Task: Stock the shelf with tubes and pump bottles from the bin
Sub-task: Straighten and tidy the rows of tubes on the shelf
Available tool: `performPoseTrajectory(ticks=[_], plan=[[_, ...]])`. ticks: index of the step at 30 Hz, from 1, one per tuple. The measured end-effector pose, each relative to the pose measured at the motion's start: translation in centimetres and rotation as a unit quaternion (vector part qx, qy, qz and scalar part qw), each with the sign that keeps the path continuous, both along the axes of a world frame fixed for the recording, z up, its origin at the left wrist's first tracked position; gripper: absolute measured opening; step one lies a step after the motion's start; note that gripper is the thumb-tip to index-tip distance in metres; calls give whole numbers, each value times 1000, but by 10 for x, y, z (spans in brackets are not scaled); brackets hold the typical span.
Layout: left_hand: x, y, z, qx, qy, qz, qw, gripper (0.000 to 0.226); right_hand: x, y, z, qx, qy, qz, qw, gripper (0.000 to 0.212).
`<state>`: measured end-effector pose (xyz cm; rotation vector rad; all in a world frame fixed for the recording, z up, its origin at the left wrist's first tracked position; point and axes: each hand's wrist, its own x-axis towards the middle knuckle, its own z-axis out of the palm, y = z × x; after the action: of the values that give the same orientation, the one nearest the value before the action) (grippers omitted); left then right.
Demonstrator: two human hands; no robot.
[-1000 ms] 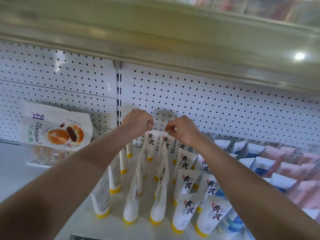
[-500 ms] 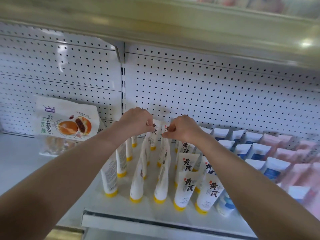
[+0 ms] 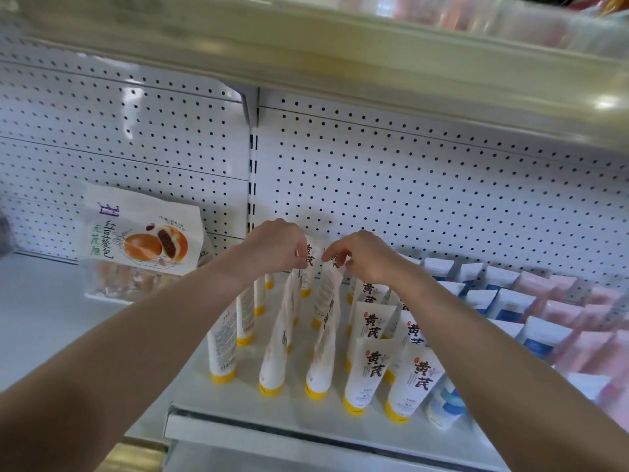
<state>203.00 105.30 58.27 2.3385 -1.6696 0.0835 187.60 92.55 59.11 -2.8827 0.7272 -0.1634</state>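
Both arms reach to the back of the shelf [image 3: 238,400]. Left hand [image 3: 272,247] pinches the top edge of a rear tube [image 3: 311,264]; right hand [image 3: 364,255] pinches the top of the tube [image 3: 326,294] just beside it. White tubes with yellow caps stand cap-down in rows. Bread bag [image 3: 143,243] leans against the pegboard [image 3: 408,185], left. Blue and pink boxes [image 3: 510,301] fill the right side.

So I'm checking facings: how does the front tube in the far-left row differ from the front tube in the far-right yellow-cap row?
The left front tube shows small print, its back; the right front tube shows big black characters. The left one stands about upright; the right one leans right. The left one sits further back from the shelf edge. Both are white, standing on yellow caps.
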Motion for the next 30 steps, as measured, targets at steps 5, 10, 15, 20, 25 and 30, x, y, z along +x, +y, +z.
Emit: performPoseTrajectory(ticks=[5, 10, 15, 20, 25, 30], plan=[[1, -1, -1, -3, 21, 2, 1000, 11, 0, 0, 0, -12, 0, 17, 1000, 28], [1, 4, -1, -23, 44, 3, 999, 20, 1, -1, -3, -27, -20, 27, 999, 12], [1, 5, -3, -33, 46, 2, 998, 26, 1, 2, -5, -1, -36, 7, 999, 6], [3, 7, -6, -40, 50, -4, 998, 27, 0, 7, -6, 1, -42, -10, 999, 6], [2, 8, -5, -42, 29, -12, 999, 27, -2, 9, -6, -3, -40, -27, 999, 6], [1, 11, -7, -52, 17, -23, 998, 28, -4, 9, -7, -2, -48, -40, 998, 13]])
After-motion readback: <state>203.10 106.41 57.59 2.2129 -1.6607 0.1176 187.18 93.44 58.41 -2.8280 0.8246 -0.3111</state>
